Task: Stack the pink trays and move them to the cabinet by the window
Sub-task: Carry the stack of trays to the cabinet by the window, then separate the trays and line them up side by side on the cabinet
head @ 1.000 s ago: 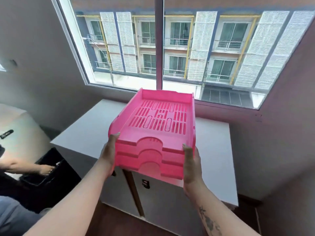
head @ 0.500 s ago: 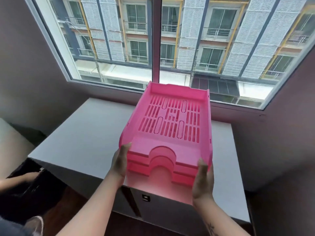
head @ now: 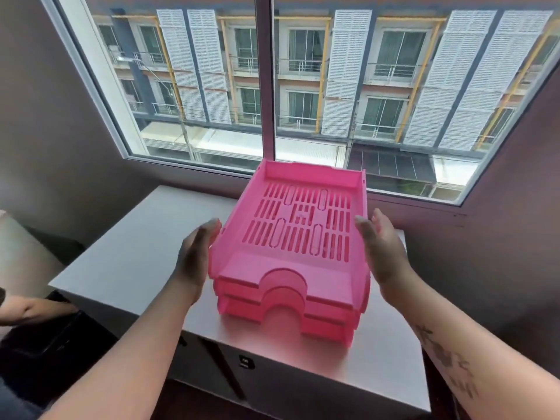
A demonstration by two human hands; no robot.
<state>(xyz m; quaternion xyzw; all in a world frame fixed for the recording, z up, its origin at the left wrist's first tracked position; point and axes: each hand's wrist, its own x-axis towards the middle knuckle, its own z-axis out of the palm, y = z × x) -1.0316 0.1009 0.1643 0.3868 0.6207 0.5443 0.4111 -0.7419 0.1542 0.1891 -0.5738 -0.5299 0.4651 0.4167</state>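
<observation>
A stack of pink trays (head: 291,268), nested one in another with slotted floors, rests on the grey top of the cabinet (head: 127,253) under the window. My left hand (head: 197,256) lies flat along the stack's left wall, fingers straight, touching or nearly touching it. On the other side my right hand (head: 383,253) hovers with fingers spread, a small gap away from the right wall. Neither hand grips the stack.
The window frame (head: 266,86) rises right behind the cabinet, dark walls on both sides. Another person's arm (head: 33,309) and a black bin (head: 45,338) are at the lower left. The cabinet front has doors with a small lock (head: 246,362).
The stack has come down onto the cabinet top and moved toward the window. Both hands slid from the front corners to the sides and let go, fingers opening.
</observation>
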